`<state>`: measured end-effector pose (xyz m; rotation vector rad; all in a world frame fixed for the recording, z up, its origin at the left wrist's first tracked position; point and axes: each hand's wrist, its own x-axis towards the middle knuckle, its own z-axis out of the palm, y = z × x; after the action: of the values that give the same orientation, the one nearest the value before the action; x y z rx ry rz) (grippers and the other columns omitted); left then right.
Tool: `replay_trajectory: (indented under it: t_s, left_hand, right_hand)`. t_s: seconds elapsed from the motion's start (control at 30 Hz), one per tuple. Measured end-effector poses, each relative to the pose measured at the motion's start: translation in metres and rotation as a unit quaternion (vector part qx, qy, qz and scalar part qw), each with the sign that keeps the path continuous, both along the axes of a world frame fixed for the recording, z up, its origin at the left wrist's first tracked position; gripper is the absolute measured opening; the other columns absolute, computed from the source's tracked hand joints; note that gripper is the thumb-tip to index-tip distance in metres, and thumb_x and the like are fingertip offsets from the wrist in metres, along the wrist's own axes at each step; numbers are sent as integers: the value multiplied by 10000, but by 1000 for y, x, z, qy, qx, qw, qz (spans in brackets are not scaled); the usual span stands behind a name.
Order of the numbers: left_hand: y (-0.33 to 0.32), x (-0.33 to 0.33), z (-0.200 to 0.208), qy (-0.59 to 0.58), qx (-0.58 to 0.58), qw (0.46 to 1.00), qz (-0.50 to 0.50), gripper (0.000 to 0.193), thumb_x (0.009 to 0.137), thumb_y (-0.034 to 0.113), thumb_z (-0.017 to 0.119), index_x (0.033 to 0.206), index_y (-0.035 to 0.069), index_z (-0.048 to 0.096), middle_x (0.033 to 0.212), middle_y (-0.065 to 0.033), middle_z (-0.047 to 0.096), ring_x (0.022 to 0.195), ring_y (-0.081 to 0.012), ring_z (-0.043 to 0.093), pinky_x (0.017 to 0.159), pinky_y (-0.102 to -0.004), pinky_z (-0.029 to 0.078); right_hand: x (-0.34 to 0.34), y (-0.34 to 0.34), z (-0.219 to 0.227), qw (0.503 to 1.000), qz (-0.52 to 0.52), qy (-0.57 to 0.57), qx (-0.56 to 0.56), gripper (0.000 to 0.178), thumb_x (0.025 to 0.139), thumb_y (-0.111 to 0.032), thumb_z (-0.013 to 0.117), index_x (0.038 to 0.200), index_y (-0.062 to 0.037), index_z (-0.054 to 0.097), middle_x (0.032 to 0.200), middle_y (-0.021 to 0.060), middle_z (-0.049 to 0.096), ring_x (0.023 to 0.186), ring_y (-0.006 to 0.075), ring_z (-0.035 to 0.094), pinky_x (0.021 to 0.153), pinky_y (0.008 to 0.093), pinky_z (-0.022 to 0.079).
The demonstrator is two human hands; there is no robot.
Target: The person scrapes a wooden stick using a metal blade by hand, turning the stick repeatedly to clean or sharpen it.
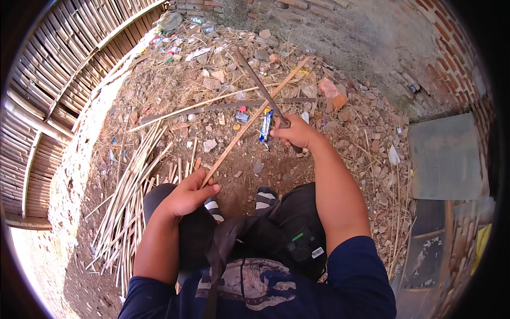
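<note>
My left hand [187, 194] is closed around the near end of a long, narrow bamboo strip [234, 143], which slants away to the upper right. In my right hand [298, 131] I grip a long dark machete [251, 70], its blade pointing away and to the left. Blade and strip cross in the picture a little beyond my right hand; whether they touch I cannot tell. A blue and white wrapper [266, 126] lies on the ground just left of my right hand.
A pile of thin pale bamboo strips [127, 212] lies at my left. Beyond my hands, a pale stick [196, 108] and a dark strip [218, 106] rest on rubble. Bamboo slat wall [64, 64] stands left, brick wall [366, 42] ahead, a grey panel [446, 159] right.
</note>
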<state>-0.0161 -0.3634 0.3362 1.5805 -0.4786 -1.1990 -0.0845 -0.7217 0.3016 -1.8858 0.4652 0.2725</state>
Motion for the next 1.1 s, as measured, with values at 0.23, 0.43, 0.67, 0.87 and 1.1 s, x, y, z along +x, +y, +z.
replay_trajectory:
  t_s: [0.23,0.43,0.67,0.87,1.1]
  left_hand:
    - [3,-1,-2,-4,-18,1000,8,225,910,205,698,929,96,502,734,70,451,637,-31,392,549,-215,304]
    - [3,0,-1,-15,0,1000,2,230,903,190,706,952,90,505,731,69,445,640,-34,385,550,-222,305]
    - [5,1,-4,-31,-10,999,-1,250,891,193,720,930,98,492,712,71,444,613,-29,390,529,-219,297]
    - [2,2,-3,0,-21,1000,12,261,880,193,727,915,102,484,680,76,435,565,-26,386,489,-217,278]
    - [2,0,0,10,-28,999,13,255,878,181,719,924,103,480,704,63,451,595,-34,405,515,-219,296]
  right_hand:
    - [2,62,30,944,236,-38,-229,390,745,-375,762,922,-41,665,768,126,651,727,278,626,671,394,485]
    - [3,3,-3,995,-16,-28,-98,420,763,-370,775,933,-11,639,744,123,640,730,221,625,669,377,492]
    - [2,67,34,937,223,-63,-262,393,782,-387,750,867,-18,645,742,108,635,730,230,626,685,382,479]
    - [-2,2,0,992,-11,-36,-124,370,782,-351,772,868,-16,640,762,80,644,721,189,595,686,369,471]
    - [4,57,28,961,166,-59,-214,392,776,-388,763,924,-39,665,783,122,669,774,248,655,718,387,500]
